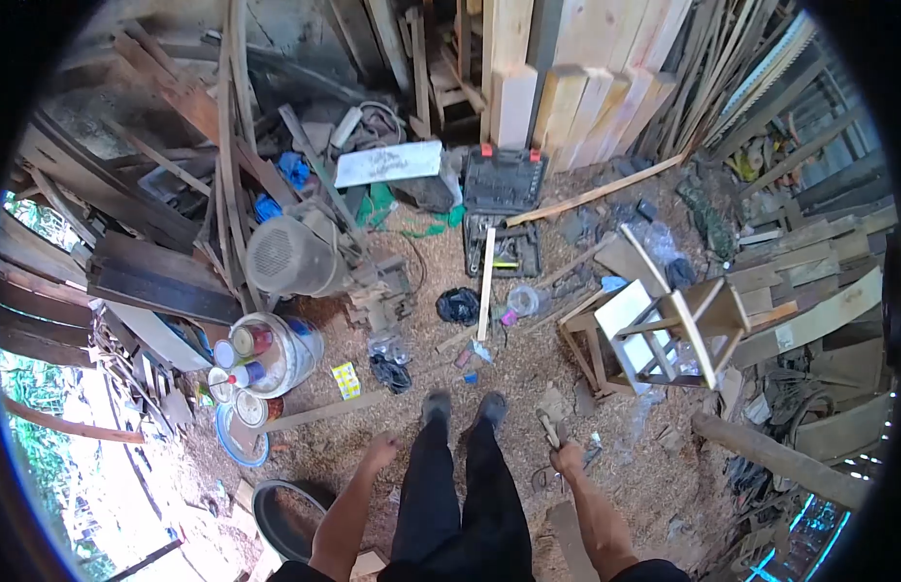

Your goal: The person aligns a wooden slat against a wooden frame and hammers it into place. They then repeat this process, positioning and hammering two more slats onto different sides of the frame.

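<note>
My right hand (567, 459) is closed around a pale, narrow hand tool (547, 427), whose far end points forward and slightly left; the grip hides the rest, and I cannot tell its exact kind. My left hand (380, 449) hangs over the wood shavings with its fingers curled in, and nothing sticks out of it. Between the two hands are my legs, with both shoes (463, 409) on the shaving-covered ground. A black plastic bag (390, 372) and a yellow-and-white packet (345, 380) lie ahead of the left hand.
At left are a white bucket (300, 354), paint cans (248, 407) and a dark tub (280, 519). Ahead lies an open tool case (504, 184) with a wood strip (486, 286) across it. A wooden stool (698, 330) lies tipped at right; planks (596, 107) lean behind.
</note>
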A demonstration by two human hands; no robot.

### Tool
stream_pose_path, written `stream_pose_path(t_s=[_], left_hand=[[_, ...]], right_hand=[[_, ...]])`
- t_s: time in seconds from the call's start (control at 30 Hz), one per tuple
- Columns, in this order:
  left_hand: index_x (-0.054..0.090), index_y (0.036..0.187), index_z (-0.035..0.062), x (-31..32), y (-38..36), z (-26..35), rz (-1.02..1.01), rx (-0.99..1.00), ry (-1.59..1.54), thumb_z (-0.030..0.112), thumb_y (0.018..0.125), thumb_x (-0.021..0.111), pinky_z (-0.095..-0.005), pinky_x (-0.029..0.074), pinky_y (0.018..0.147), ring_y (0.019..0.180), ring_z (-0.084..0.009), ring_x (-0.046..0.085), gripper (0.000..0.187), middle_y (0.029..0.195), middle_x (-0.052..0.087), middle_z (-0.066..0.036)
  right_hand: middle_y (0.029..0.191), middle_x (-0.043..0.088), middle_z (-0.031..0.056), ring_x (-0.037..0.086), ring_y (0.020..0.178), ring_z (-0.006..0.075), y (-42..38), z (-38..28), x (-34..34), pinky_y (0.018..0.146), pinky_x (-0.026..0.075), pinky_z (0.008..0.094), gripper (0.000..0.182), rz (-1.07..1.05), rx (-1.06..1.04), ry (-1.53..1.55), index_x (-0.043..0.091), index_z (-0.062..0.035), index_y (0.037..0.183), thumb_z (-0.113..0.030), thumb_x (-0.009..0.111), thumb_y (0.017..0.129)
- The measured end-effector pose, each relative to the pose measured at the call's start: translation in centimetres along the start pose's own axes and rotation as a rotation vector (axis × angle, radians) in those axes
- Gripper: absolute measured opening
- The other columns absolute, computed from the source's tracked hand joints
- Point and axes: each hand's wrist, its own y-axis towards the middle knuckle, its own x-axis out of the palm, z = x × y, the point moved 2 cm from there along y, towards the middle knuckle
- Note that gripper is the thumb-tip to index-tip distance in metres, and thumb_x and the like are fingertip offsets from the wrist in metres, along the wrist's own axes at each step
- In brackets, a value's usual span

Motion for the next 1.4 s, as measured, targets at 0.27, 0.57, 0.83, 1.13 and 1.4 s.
stream_pose_path(t_s=[0.27, 0.57, 0.83, 1.13, 1.4], left_hand=[[0.065, 0.091, 0.0081, 5.9, 19.1, 6.5, 0.074, 0.071, 0.032, 0.030, 0.088, 0.059, -0.0457, 0.050, 0.071, 0.086, -0.0363, 0.064, 0.023, 0.089, 0.066, -0.016], [0.063, 0.089, 0.0055, 10.6, 40.4, 7.6, 0.442, 0.402, 0.059, 0.018, 0.087, 0.059, -0.0454, 0.050, 0.074, 0.086, -0.0381, 0.062, 0.013, 0.089, 0.063, -0.018], [0.066, 0.090, 0.0088, 12.3, 52.1, 7.1, 0.460, 0.509, 0.089, 0.014, 0.084, 0.060, -0.0437, 0.051, 0.077, 0.089, -0.0317, 0.062, 0.010, 0.090, 0.062, -0.010], [0.065, 0.087, 0.0077, 13.7, 56.1, 6.3, 0.391, 0.578, 0.291, 0.011, 0.085, 0.054, -0.0409, 0.053, 0.075, 0.086, -0.0290, 0.064, 0.012, 0.091, 0.061, -0.008], [0.062, 0.086, 0.0071, 14.3, 56.0, 5.8, 0.462, 0.602, 0.249, 0.012, 0.082, 0.058, -0.0412, 0.053, 0.071, 0.084, -0.0291, 0.063, 0.008, 0.090, 0.059, -0.008]], right_hand=[[0.088, 0.067, 0.0242, 0.065, 0.086, 0.0417, 16.9, -5.7, 9.7, 0.078, 0.052, 0.0502, 0.029, 0.039, -0.056, -0.065, 0.068, -0.0038, 0.093, -0.030, 0.064, 0.081], [0.080, 0.066, 0.0241, 0.064, 0.077, 0.0433, 35.8, -16.1, 19.7, 0.070, 0.050, 0.0522, 0.025, 0.327, -0.250, 0.282, 0.068, -0.0066, 0.097, -0.027, 0.064, 0.084], [0.076, 0.065, 0.0231, 0.064, 0.075, 0.0425, 45.3, -24.3, 24.3, 0.071, 0.051, 0.0506, 0.018, 0.421, -0.313, 0.362, 0.067, -0.0059, 0.087, -0.022, 0.068, 0.080], [0.076, 0.066, 0.0224, 0.066, 0.075, 0.0413, 48.8, -26.7, 26.3, 0.071, 0.053, 0.0491, 0.015, 0.395, -0.254, 0.204, 0.066, -0.0073, 0.086, -0.020, 0.068, 0.077], [0.076, 0.066, 0.0237, 0.066, 0.075, 0.0415, 48.9, -26.7, 27.0, 0.072, 0.053, 0.0488, 0.014, 0.411, -0.317, 0.240, 0.064, -0.0052, 0.087, -0.016, 0.064, 0.077]])
